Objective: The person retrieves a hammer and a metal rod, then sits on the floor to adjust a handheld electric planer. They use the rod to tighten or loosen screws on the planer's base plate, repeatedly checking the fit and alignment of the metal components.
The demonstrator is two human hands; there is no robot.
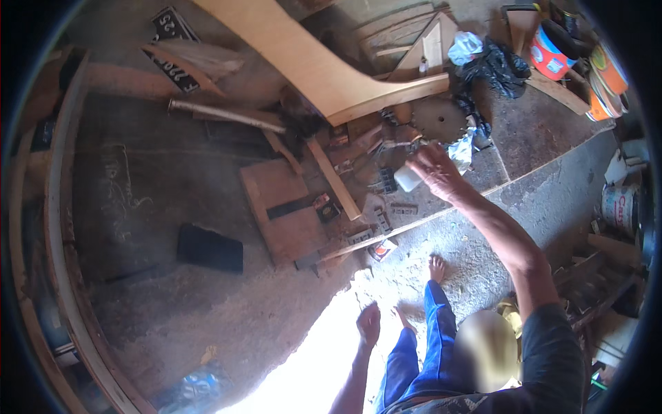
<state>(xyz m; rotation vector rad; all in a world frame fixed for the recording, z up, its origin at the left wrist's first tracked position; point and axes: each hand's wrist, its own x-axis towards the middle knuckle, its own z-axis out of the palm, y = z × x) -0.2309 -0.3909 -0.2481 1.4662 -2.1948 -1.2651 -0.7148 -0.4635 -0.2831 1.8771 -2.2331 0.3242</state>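
Over the low wooden worktop (500,159), my right hand (433,172) grips a white plastic container (407,179). Crumpled silvery plastic (460,155) lies just right of that hand, and small tools and pieces (383,214) are scattered to its left. A narrow wooden strip (331,176) and a reddish-brown board (276,234) lie farther left on the worktop. My left hand (369,321) hangs low over the sunlit concrete floor (310,359), away from the worktop, its fingers curled; anything inside them is hidden.
A large curved plywood piece (289,41) spans the back, near black plastic bags (503,69). Stacked buckets (552,52) stand at back right. A dark rectangle (210,248) lies at left beside a long frame edge (62,228). My bare feet (436,269) stand before the worktop.
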